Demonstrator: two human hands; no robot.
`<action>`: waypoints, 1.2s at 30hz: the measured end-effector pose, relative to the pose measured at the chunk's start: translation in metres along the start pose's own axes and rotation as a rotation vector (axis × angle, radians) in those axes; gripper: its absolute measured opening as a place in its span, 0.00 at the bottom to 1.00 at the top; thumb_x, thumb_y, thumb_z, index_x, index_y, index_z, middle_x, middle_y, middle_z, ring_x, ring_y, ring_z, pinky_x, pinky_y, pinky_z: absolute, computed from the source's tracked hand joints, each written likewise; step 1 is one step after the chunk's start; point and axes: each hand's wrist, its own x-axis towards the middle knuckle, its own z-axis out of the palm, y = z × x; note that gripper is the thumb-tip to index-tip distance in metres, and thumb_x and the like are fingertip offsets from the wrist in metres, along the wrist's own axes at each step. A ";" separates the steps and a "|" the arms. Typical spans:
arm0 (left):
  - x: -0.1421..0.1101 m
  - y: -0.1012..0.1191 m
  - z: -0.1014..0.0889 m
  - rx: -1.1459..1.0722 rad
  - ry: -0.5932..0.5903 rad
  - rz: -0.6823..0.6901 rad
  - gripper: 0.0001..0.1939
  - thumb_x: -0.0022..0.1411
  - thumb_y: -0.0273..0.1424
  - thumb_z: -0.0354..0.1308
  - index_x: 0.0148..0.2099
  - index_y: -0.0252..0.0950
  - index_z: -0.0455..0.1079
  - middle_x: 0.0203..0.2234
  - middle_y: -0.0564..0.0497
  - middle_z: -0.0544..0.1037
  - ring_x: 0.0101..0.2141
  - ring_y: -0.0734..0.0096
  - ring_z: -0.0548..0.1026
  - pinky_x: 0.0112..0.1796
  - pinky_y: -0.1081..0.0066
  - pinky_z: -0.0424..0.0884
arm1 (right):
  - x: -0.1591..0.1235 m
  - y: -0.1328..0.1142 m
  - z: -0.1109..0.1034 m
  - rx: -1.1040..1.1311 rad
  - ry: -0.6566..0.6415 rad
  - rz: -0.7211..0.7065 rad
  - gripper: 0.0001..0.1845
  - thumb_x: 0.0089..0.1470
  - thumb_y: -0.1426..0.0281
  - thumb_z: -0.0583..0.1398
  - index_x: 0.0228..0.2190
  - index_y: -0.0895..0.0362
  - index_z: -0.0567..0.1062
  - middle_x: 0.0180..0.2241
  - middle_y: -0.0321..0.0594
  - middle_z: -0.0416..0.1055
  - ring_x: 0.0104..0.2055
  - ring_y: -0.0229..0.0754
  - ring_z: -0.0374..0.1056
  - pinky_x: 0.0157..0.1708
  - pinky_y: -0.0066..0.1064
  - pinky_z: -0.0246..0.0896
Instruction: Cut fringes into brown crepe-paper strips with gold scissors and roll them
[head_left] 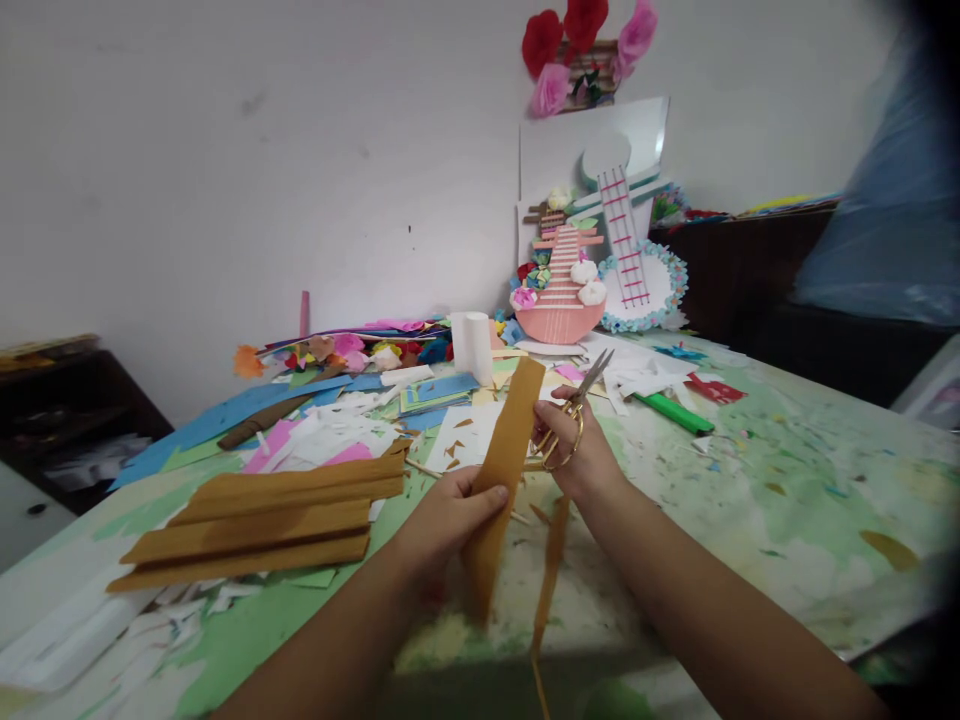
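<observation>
My left hand (457, 515) grips a long folded strip of brown crepe paper (510, 430), its thumb pressed on the front. The strip stands tilted, its top leaning right and its lower end blurred. In my right hand (589, 455) is a pair of scissors (577, 415) with gold handles. Their blades point up and right, away from the paper, and look nearly closed. Fingers of my right hand also come close to the strip's right edge; whether they touch it I cannot tell. Below hangs or lies a narrow brown offcut (551, 570).
Folded brown paper strips (255, 520) lie at the left. Paper scraps (315, 430) and paper flowers (360, 350) cover the back. Paper instrument models, one pink (562, 320) and one white and blue (645, 285), lean near the wall. A green tube-like object (675, 413) lies right of the scissors.
</observation>
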 end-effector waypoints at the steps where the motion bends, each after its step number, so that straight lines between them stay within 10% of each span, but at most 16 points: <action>1: 0.001 0.002 -0.003 0.001 0.033 0.016 0.13 0.44 0.34 0.58 0.33 0.32 0.67 0.23 0.52 0.73 0.22 0.73 0.70 0.24 0.75 0.63 | 0.004 0.000 -0.004 -0.103 0.038 -0.021 0.18 0.39 0.65 0.57 0.32 0.52 0.54 0.22 0.27 0.60 0.20 0.32 0.60 0.21 0.24 0.55; 6: 0.009 0.012 -0.015 -0.202 0.312 0.156 0.10 0.45 0.32 0.57 0.32 0.33 0.66 0.19 0.54 0.73 0.20 0.76 0.70 0.23 0.76 0.65 | 0.023 -0.005 -0.033 -1.376 -0.001 0.038 0.19 0.39 0.61 0.56 0.35 0.55 0.60 0.26 0.39 0.66 0.28 0.44 0.64 0.24 0.32 0.54; 8: 0.014 0.012 -0.018 -0.277 0.384 0.172 0.09 0.46 0.31 0.56 0.32 0.33 0.66 0.19 0.54 0.73 0.21 0.77 0.70 0.24 0.77 0.65 | 0.027 -0.004 -0.043 -1.544 -0.044 0.082 0.23 0.36 0.64 0.58 0.37 0.57 0.62 0.28 0.45 0.68 0.31 0.50 0.64 0.24 0.34 0.53; 14: 0.023 0.005 -0.024 -0.155 0.294 0.045 0.10 0.47 0.31 0.53 0.34 0.33 0.66 0.22 0.51 0.72 0.21 0.74 0.70 0.23 0.73 0.67 | 0.029 -0.004 -0.054 -1.581 -0.291 0.077 0.32 0.37 0.67 0.57 0.47 0.58 0.58 0.31 0.45 0.69 0.29 0.44 0.65 0.23 0.29 0.55; 25: 0.019 0.001 -0.033 0.211 0.357 0.183 0.12 0.43 0.29 0.56 0.34 0.34 0.68 0.25 0.51 0.70 0.23 0.76 0.67 0.27 0.74 0.65 | 0.012 -0.010 -0.033 -1.662 -0.444 -0.251 0.19 0.47 0.68 0.52 0.43 0.55 0.66 0.42 0.45 0.65 0.45 0.46 0.59 0.42 0.36 0.52; 31: -0.021 0.005 -0.015 1.136 -0.182 0.636 0.20 0.49 0.32 0.51 0.47 0.37 0.63 0.42 0.47 0.68 0.45 0.66 0.61 0.47 0.65 0.55 | -0.048 -0.034 -0.032 -1.477 -1.005 -0.461 0.23 0.42 0.67 0.58 0.44 0.53 0.65 0.48 0.43 0.58 0.51 0.46 0.51 0.47 0.38 0.47; 36: -0.027 -0.008 -0.004 1.461 -0.223 0.656 0.21 0.51 0.34 0.50 0.49 0.36 0.60 0.43 0.45 0.67 0.46 0.62 0.61 0.47 0.62 0.54 | -0.090 -0.032 -0.038 -1.549 -0.976 -0.393 0.27 0.41 0.57 0.58 0.42 0.58 0.66 0.42 0.47 0.64 0.46 0.49 0.55 0.45 0.42 0.49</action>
